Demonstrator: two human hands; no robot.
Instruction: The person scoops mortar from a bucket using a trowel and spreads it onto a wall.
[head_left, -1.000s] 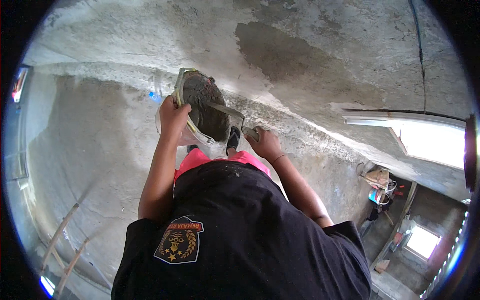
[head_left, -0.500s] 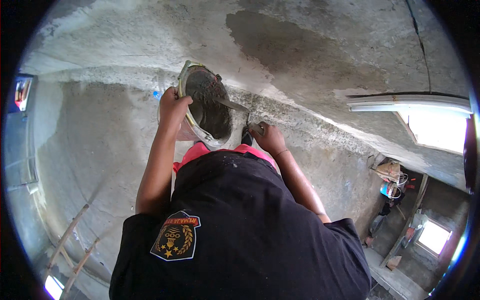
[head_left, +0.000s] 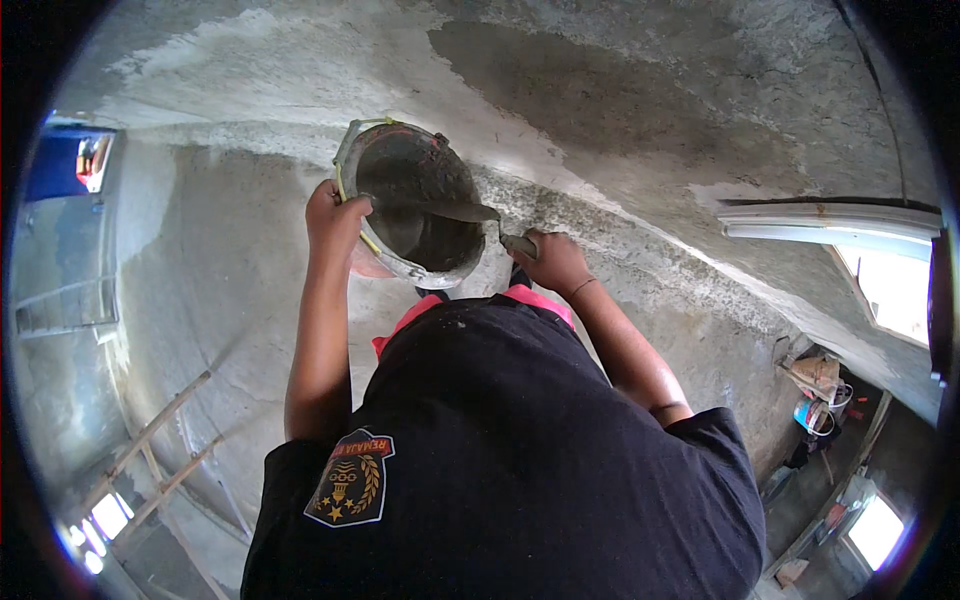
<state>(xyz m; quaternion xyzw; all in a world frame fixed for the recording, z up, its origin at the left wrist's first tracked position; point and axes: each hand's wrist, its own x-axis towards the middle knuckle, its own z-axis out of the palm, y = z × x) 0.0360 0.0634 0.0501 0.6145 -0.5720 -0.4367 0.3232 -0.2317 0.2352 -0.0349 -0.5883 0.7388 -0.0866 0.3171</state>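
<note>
My left hand (head_left: 335,220) grips the left side of a round bucket (head_left: 450,283) at its rim, which has a yellowish handle or cord along it. The bucket is tipped toward the camera, showing dark wet grey mortar (head_left: 405,160) inside. My right hand (head_left: 555,260), just right of the bucket, is closed on the handle of a trowel (head_left: 462,212); its long blade lies across the bucket's mouth, reaching into the mortar. My feet in dark sandals show partly below the bucket.
A plastered wall with a damp dark patch (head_left: 620,90) runs across the top. Windows (head_left: 880,285) are at the right. Buckets and a sack (head_left: 820,400) lie at the right; wooden poles (head_left: 150,460) stand at lower left. A blue item (head_left: 65,165) is at the left edge.
The bucket and both hands have shifted slightly rightward and the bucket's mouth appears wider. The trowel stays in it. The view has shifted, bringing more of the blue item into sight.
</note>
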